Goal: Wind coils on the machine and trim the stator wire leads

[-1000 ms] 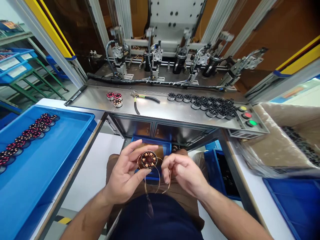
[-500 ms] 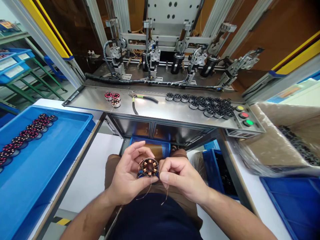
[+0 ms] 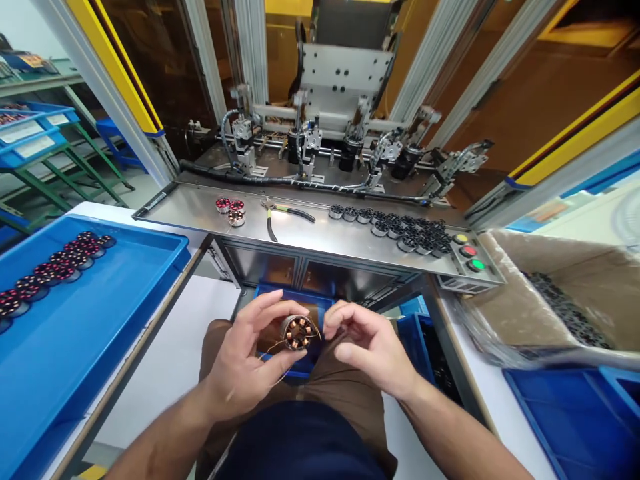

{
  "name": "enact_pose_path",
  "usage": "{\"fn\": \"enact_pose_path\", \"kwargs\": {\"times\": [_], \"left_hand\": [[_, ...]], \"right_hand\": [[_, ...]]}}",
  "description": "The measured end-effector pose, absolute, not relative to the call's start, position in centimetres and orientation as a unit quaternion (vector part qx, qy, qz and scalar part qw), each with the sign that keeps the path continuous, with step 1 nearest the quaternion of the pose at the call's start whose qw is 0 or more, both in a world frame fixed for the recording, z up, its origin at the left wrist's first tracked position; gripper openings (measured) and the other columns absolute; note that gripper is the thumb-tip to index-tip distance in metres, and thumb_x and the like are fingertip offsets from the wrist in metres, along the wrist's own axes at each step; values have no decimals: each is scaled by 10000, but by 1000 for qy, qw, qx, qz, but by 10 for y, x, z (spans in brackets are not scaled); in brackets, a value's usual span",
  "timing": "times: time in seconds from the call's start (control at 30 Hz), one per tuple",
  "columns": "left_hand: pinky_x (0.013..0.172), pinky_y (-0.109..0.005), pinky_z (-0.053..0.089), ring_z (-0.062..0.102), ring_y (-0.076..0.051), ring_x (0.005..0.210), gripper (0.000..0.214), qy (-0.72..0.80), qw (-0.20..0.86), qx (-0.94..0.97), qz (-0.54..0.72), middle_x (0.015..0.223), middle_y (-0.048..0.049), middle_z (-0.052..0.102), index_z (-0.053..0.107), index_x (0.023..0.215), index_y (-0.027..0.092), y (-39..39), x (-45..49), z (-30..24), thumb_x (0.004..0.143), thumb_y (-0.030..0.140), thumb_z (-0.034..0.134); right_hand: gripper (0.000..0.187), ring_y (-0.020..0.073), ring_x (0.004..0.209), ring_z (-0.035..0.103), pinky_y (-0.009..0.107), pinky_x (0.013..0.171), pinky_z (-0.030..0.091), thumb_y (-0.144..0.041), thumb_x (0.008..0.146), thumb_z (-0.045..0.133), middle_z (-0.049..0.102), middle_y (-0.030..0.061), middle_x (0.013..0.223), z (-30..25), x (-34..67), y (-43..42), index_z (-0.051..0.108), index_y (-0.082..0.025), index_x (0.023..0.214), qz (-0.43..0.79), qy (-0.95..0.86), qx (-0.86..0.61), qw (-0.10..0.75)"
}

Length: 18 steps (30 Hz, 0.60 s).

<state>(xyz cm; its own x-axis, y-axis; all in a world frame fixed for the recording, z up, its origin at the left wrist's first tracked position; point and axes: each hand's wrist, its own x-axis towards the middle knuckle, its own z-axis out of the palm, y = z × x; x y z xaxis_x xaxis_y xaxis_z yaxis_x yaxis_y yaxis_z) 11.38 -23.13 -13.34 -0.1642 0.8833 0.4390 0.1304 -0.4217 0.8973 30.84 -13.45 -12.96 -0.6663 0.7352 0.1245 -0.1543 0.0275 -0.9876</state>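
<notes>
Between the thumb and fingers of my left hand (image 3: 250, 353) is a round motor stator (image 3: 298, 333) wound with copper coils. Its coil face is turned up toward me, and loose wire ends stick out at both sides. My right hand (image 3: 367, 343) hovers just right of the stator, thumb and fingers apart, with nothing visible in it. One short wire end reaches toward its fingertips; I cannot tell whether they touch. Both hands are above my lap, in front of the metal ledge (image 3: 320, 233).
On the ledge lie wire cutters (image 3: 273, 217), a few wound stators (image 3: 236, 217) and several black-and-silver cores (image 3: 423, 237). Push buttons (image 3: 469, 251) sit at its right end. A blue tray (image 3: 100, 313) holds rows of stators at left. A lined carton (image 3: 505, 267) stands at right.
My right hand has opened and drawn slightly away from the stator. The stator has tilted in my left hand, and its hanging wires have shifted. The camera view has tipped upward.
</notes>
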Motion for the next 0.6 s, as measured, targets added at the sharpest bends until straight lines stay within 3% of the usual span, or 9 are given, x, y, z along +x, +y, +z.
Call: {"fn": "enact_pose_path", "kwargs": {"times": [0.17,0.3,0.6], "left_hand": [[937,-236,560,702,-132,1036,785,435,316,583,609,1187,-8,723,403,1439,377,-233,118,-131,815,37,736],[956,-223,552,688,-119,1091,742,427,377,553,608,1236,8,705,404,1422,405,-237,118,-129,853,34,702],[874,-157,553,701,-110,1070,650,370,494,475,627,1223,0,724,488,1369,378,-232,112,-131,857,48,714]], "right_hand": [[293,156,772,553,305,748,454,-375,768,834,588,4,804,-114,295,-139,609,-192,810,661,-642,-200,332],[228,140,754,524,294,732,432,-320,865,745,567,0,791,-115,288,-147,588,-186,769,687,-618,-192,330],[202,116,713,488,265,686,403,-300,918,683,540,-18,758,-123,290,-159,591,-189,777,695,-567,-221,383]]}}
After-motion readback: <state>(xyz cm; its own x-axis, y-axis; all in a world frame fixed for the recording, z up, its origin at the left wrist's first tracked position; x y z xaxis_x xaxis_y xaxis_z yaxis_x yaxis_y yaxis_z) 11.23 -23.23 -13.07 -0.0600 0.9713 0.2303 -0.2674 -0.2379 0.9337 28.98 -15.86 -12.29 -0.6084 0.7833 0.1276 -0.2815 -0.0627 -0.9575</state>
